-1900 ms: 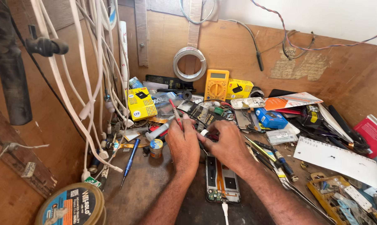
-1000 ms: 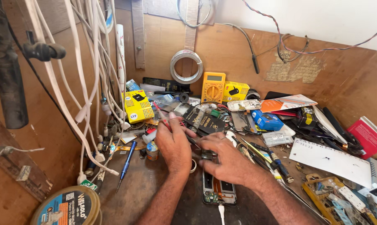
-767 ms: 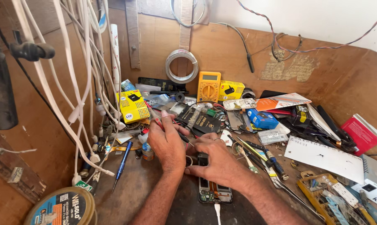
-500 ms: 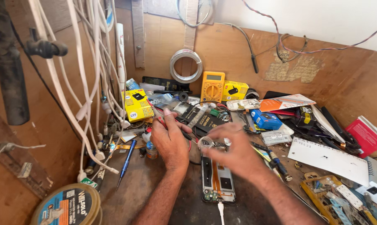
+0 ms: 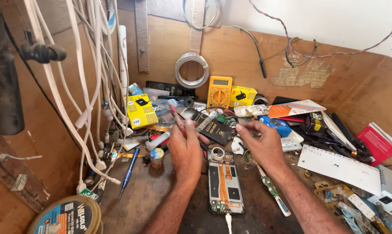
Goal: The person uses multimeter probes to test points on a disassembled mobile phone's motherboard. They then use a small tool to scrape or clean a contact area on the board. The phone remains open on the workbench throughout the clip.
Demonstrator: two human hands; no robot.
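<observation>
Cables (image 5: 92, 86), white, hang down the left wall to the surface (image 5: 152, 199); a tape roll (image 5: 66, 216) sits at the lower left corner and a blue screwdriver (image 5: 129, 171) lies beside a small pot (image 5: 156, 157). Left hand (image 5: 186, 149): fingers closed on a red-handled tool (image 5: 177, 117), its tip angled up and away, apparently lifted off the work. Opened phone (image 5: 224, 184): flat on the surface between the 2 wrists, back cover off, cable plugged at its near end. Right hand (image 5: 262, 145): fingers pinched together above the phone's top edge; whether they hold anything cannot be told. Behind, a yellow multimeter (image 5: 218, 92) leans on the back wall; loose packets, papers and a red box (image 5: 380, 143) crowd the right side, leaving little room there.
</observation>
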